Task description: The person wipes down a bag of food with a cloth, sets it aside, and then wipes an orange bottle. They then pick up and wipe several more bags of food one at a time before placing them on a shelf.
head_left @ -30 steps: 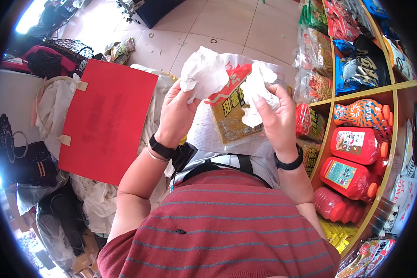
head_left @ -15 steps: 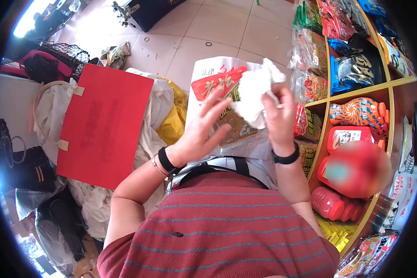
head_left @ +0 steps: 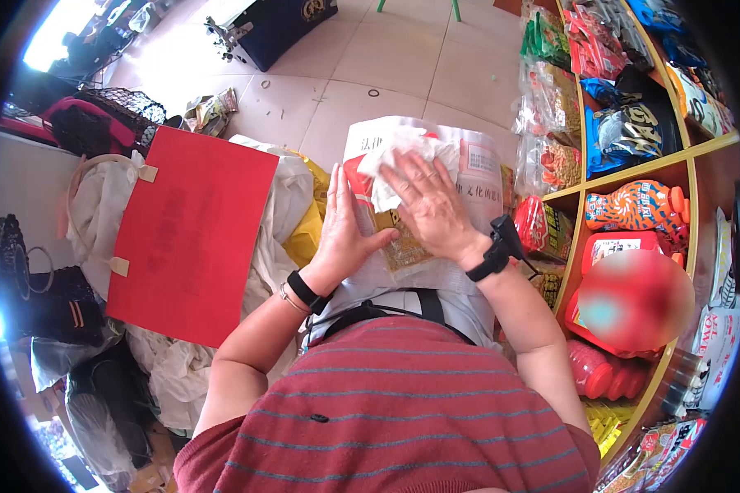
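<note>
A plastic food packet [head_left: 409, 248] with a red label and a brown-gold lower part lies on a printed newspaper sheet [head_left: 478, 158] over my lap. My right hand [head_left: 429, 200] presses flat, fingers spread, on a crumpled white tissue [head_left: 389, 191] against the packet's upper half. The tissue hides much of the label. My left hand [head_left: 339, 230] rests along the packet's left edge with fingers stretched out and thumb apart, holding nothing.
On my left, a large red paper bag [head_left: 191, 238] lies over white cloth-like bags, with a yellow packet [head_left: 307, 220] beside them. A wooden shelf [head_left: 629, 182] of snack packets and bottles stands close on my right. Ahead, a dark case [head_left: 273, 31] sits on the tiled floor.
My right hand has brought the tissue down from the air, leftward onto the packet, and its fingers have flattened. My left hand has lowered to the packet's left edge.
</note>
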`<state>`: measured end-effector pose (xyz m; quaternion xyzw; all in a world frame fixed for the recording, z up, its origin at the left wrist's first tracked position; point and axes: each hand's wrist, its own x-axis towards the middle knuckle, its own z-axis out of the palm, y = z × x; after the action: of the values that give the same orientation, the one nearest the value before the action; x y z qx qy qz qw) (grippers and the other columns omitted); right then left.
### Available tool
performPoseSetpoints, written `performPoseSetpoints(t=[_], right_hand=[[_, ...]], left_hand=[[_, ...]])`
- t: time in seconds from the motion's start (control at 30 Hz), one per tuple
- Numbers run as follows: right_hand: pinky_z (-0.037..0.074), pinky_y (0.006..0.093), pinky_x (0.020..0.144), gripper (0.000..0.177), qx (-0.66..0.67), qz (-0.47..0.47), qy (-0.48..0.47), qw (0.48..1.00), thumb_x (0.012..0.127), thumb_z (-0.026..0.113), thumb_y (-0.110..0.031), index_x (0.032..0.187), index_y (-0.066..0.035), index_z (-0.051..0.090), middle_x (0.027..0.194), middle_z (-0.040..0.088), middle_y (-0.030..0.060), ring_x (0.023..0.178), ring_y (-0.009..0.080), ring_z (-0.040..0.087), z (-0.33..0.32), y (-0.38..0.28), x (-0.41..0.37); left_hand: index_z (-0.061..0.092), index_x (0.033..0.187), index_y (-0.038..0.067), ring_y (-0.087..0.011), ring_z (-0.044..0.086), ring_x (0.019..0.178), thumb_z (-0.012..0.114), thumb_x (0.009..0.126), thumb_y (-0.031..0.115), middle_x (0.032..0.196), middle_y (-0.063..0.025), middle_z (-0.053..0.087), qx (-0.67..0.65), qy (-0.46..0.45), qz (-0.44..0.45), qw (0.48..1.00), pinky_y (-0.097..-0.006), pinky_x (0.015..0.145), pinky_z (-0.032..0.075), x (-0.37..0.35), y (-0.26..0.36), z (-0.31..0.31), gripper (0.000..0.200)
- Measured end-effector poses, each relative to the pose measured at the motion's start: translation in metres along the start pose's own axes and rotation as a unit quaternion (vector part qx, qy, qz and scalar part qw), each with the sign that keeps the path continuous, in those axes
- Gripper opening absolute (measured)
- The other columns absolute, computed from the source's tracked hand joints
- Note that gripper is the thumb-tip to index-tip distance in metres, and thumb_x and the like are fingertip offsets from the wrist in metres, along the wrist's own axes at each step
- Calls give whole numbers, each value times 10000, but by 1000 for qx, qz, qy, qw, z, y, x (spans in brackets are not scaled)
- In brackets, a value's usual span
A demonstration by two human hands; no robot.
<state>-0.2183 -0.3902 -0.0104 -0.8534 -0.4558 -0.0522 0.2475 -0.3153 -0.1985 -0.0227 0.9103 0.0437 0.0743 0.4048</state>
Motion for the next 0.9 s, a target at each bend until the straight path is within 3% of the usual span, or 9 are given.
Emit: performPoseSetpoints(t=[0.1,0.23,0.33,0.37,0.4,0.57,0.7,0.8,0.9], right_hand=[[336,496,1213,611,22,54,71,996,953,615,-131,1531,-16,454,1494,496,237,1438,388,428,-2,19,11],[322,524,1215,647,-12,72,103,992,976,649,-266,1527,7,448,1469,499,277,1432,410,433,10,6,-2],[279,556,1226,651,9,21,26,999,991,634,-375,1511,-12,486,1506,494,246,1465,398,412,-8,-20,-3],[267,563,1230,639,43,-7,5,999,992,627,-394,1499,-22,512,1517,495,231,1475,394,405,-10,-22,-1],[302,529,1222,544,65,-40,-6,997,978,633,-323,1445,-48,581,1480,540,191,1443,378,443,-3,-21,3],[410,456,1139,425,68,-64,72,993,937,609,-134,1354,-62,640,1328,618,158,1301,337,547,9,-17,28],[443,459,1082,390,-4,1,102,995,896,635,-86,1283,-44,658,1264,626,154,1241,333,567,4,-2,27],[447,466,1074,416,-34,66,138,988,856,678,-22,1271,-32,655,1249,622,170,1202,358,570,-1,10,8],[429,473,1113,411,-34,130,132,982,893,659,-28,1303,-11,631,1302,596,187,1266,374,545,-4,16,-9]], left_hand=[[90,1608,-81,-442,125,1581,963,678,311,1666,-339,132,-16,13,15,1000,-459,1289,193,2,-9,7,1335],[211,1616,-6,-431,179,1571,946,689,309,1668,-290,189,-9,-9,19,1000,-467,1276,236,2,-7,4,1225],[274,1597,-3,-442,242,1548,901,715,264,1672,-284,169,-33,-5,25,999,-461,1236,328,-1,-7,6,1114],[348,1547,-20,-482,217,1542,886,718,252,1629,-340,231,-57,-3,40,998,-499,1245,295,-1,-9,7,1026],[369,1532,-23,-484,220,1540,882,713,247,1623,-343,241,-75,-10,39,996,-502,1243,297,-3,-13,11,1004],[382,1533,-30,-488,216,1542,911,730,341,1645,-327,231,-70,-10,8,997,-498,1247,281,-5,-12,12,1031],[319,1593,2,-434,209,1565,902,773,374,1671,-306,183,-21,-19,30,999,-471,1247,295,-6,-6,8,1073],[328,1581,-18,-454,225,1555,901,775,388,1673,-312,169,-8,-20,38,999,-482,1244,297,-8,-12,11,1069],[334,1575,-26,-466,236,1547,900,775,397,1670,-319,172,1,-26,39,999,-490,1240,299,-7,-11,11,1068]])
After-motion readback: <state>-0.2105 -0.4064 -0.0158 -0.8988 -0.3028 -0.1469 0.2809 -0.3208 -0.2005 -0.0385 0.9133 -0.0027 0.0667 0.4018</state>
